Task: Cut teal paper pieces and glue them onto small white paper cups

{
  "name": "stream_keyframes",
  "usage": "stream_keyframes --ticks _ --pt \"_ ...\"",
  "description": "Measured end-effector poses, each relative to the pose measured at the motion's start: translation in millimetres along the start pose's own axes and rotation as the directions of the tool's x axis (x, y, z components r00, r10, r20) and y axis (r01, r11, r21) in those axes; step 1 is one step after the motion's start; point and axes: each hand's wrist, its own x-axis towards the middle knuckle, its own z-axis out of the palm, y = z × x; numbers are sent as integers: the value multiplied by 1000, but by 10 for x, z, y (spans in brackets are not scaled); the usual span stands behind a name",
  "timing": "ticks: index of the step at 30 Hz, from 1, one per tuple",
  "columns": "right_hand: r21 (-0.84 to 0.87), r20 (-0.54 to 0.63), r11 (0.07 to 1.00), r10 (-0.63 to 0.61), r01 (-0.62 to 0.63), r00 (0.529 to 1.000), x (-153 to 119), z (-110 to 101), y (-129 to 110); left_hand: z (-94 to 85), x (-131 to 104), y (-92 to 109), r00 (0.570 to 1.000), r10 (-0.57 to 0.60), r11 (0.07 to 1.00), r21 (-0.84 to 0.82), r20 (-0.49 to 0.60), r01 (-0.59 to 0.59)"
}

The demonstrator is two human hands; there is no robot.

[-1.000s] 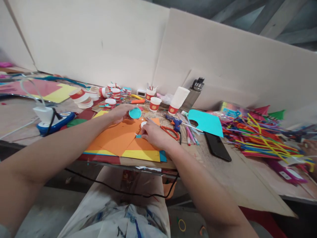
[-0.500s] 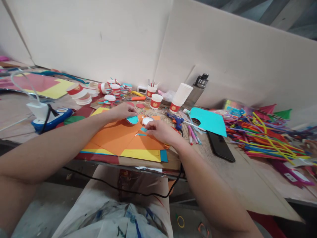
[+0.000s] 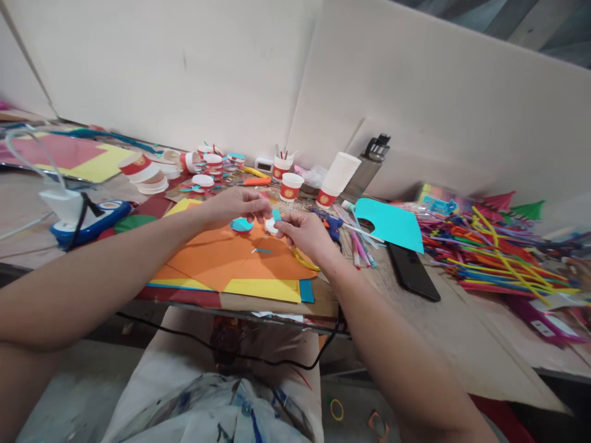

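Observation:
My right hand (image 3: pixel 302 231) pinches a small teal paper piece (image 3: pixel 276 215) between thumb and fingertips. Close by on the left, my left hand (image 3: pixel 242 205) hovers with its fingers loosely bent, and I see nothing in them. Below the left hand a teal-topped round piece (image 3: pixel 242 225) lies on the orange paper (image 3: pixel 221 258). A white round piece (image 3: pixel 271 227), partly hidden by my right fingers, sits beside it. A thin teal strip (image 3: pixel 264 250) rests nearer to me. Under my right wrist a yellow curved thing (image 3: pixel 305 261) shows.
Paper cups (image 3: pixel 291 187) and a cup stack (image 3: pixel 338 178) stand behind, near a bottle (image 3: pixel 364 166). A blue glue gun (image 3: pixel 331 225), markers (image 3: pixel 356 250), a phone (image 3: pixel 412 272) and pipe cleaners (image 3: pixel 503 252) lie right. A blue power strip (image 3: pixel 92 223) is left; a black cable (image 3: pixel 258 358) hangs below the table edge.
My left hand has left the teal-topped round piece and moved right. My right hand has picked up the small teal paper piece and raised it slightly. The hands are now close together.

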Motion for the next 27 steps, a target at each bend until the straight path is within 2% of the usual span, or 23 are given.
stream_keyframes --ticks 2,5,9,12,18,22,25,27 --pt "-17 7 1000 -18 18 1000 -14 11 -24 81 -26 32 999 -7 997 -81 37 10" --pt "-143 69 986 -74 83 995 -56 27 -44 143 -36 32 999 -37 980 -194 -8 34" --pt "-430 164 881 -138 197 977 -110 81 -43 77 -7 11 986 -97 907 -421 -134 31" --pt "-564 219 793 -125 230 968 -119 146 -60 -18 34 -10 972 -124 828 -561 -197 -8" --pt "-626 273 757 -12 187 962 -130 216 -147 -145 116 -120 934 -181 802 -596 -307 -40" --pt "-613 234 770 -34 175 972 -157 186 -132 -152 102 -142 941 -180 833 -554 -286 -10" --pt "-577 169 804 -59 147 984 -158 116 -108 -148 88 -128 941 -199 863 -503 -273 37" --pt "-538 166 830 -67 147 984 -155 60 -109 -156 93 -128 937 -228 859 -508 -264 66"
